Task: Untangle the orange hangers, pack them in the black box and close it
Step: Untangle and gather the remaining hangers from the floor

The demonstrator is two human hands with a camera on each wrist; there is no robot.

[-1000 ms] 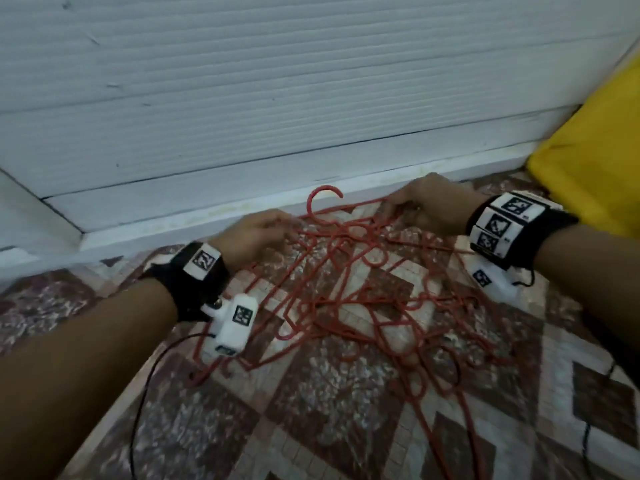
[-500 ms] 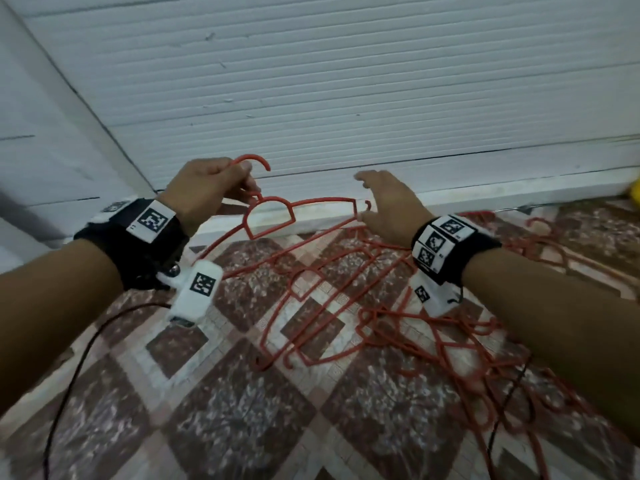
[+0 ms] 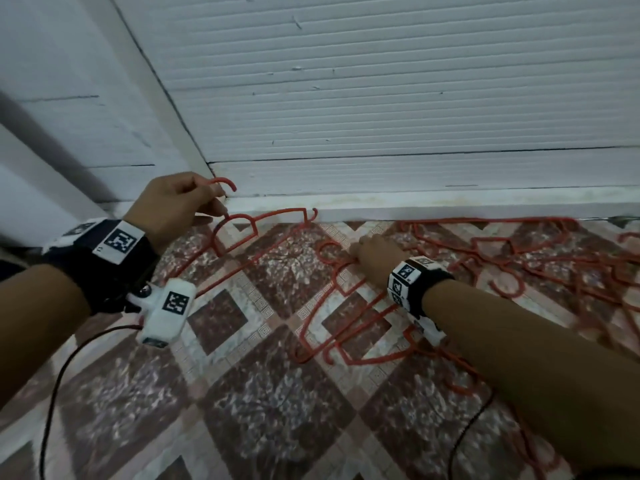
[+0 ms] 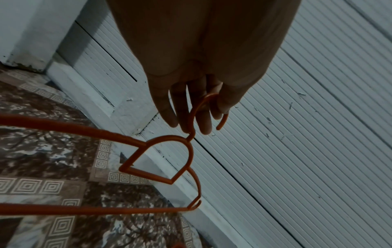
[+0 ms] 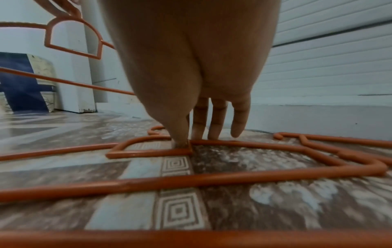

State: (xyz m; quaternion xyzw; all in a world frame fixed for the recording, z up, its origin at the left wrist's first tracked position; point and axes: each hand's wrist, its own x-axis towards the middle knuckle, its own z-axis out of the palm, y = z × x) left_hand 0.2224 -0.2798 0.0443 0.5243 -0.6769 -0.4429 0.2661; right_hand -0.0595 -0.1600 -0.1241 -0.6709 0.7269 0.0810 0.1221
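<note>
My left hand (image 3: pixel 204 202) holds one orange hanger (image 3: pixel 270 216) by its hook, lifted off the floor near the wall corner. The left wrist view has my fingers (image 4: pixel 182 117) curled round the hook, with that hanger (image 4: pixel 186 151) hanging free below. My right hand (image 3: pixel 370 254) is down on the floor, pinching the neck of a second hanger (image 3: pixel 346 299). In the right wrist view the thumb (image 5: pixel 180 137) sits inside that floor hanger's (image 5: pixel 148 152) loop and the fingers are behind its bar. More tangled hangers (image 3: pixel 519 258) lie to the right. No black box is in view.
A white ribbed wall (image 3: pixel 381 98) and its skirting (image 3: pixel 450 202) close off the far side of the patterned tile floor (image 3: pixel 277 410). Black cables (image 3: pixel 52 393) trail from both wrists. A dark blue and white object (image 5: pixel 21 83) leans by the corner at left.
My left hand has pulled its hanger left, away from the pile. My right hand has dropped from the air to the floor and taken the second hanger's neck.
</note>
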